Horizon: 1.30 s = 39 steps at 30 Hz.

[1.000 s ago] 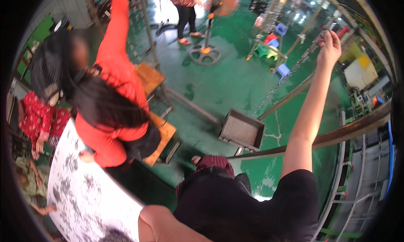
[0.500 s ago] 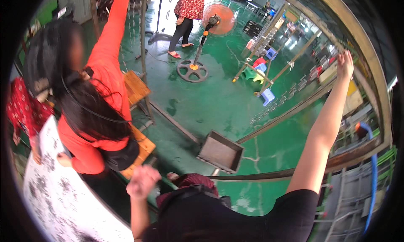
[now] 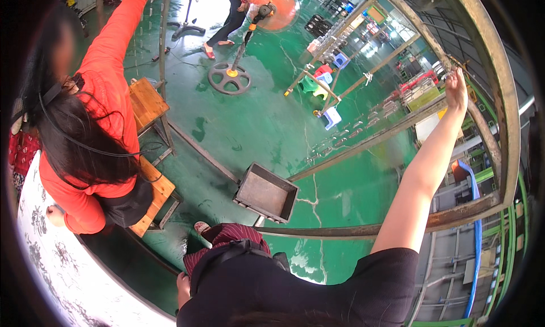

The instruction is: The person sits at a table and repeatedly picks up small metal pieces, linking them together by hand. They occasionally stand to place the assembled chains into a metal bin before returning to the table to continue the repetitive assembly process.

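My right arm is stretched up to the far right, the right hand (image 3: 456, 91) raised beside the metal frame (image 3: 509, 117). Its fingers point upward, stretched out, with the tips close to the frame's upper bar; nothing can be made out in them. Low at my left side, my left hand (image 3: 183, 288) hangs by my waist, mostly hidden by my black shirt, so its fingers cannot be read. A grey plastic crate (image 3: 265, 192) sits in front of me by the frame's lower bars.
To my left a co-worker in an orange top (image 3: 105, 108) reaches up, beside wooden stools (image 3: 149, 102) and a white, dark-patterned sheet (image 3: 62, 270). A standing fan (image 3: 230, 78) and another person (image 3: 224, 23) are ahead. Chains (image 3: 346, 135) hang past the frame; plastic stools (image 3: 332, 118) stand beyond.
My left hand has dropped from in front of me to my side. My right hand stays raised by the frame. The view has shifted, so the crate and co-worker appear further left.
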{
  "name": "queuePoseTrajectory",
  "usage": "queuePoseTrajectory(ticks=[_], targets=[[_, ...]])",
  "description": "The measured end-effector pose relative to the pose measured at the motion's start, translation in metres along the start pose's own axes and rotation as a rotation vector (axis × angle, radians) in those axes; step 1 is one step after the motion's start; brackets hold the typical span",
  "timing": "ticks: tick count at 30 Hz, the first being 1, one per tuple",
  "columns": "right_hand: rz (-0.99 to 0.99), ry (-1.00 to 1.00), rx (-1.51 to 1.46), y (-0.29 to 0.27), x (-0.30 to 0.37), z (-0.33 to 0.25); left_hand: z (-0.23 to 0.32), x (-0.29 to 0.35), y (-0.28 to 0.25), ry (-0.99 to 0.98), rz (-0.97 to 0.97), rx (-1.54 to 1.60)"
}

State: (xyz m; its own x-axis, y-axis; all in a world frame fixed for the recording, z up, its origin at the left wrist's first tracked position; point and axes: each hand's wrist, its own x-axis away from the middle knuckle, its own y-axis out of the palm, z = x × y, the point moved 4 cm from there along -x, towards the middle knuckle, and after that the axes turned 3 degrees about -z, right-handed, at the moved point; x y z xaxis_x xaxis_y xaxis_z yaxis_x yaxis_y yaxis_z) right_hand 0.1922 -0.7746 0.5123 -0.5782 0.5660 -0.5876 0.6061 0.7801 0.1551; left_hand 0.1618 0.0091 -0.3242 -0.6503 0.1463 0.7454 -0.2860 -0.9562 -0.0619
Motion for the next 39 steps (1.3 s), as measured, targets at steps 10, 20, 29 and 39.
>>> queuePoseTrajectory(ticks=[10, 20, 29, 39], targets=[[0.415, -0.482, 0.34, 0.004, 0.046, -0.001, 0.097, -0.065, 0.025, 0.154, -0.109, -0.582], [1.181, 0.058, 0.666, -0.055, 0.346, 0.331, 0.107, -0.027, 0.012, 0.142, -0.05, -0.226], [-0.359, 1.894, 0.47, 0.069, 0.615, 0.464, 0.082, 0.034, -0.003, -0.101, 0.046, -0.144], [-1.068, 0.722, 1.022, 0.166, 0.628, 0.558, 0.085, 0.021, 0.017, 0.146, 0.032, -0.313]])
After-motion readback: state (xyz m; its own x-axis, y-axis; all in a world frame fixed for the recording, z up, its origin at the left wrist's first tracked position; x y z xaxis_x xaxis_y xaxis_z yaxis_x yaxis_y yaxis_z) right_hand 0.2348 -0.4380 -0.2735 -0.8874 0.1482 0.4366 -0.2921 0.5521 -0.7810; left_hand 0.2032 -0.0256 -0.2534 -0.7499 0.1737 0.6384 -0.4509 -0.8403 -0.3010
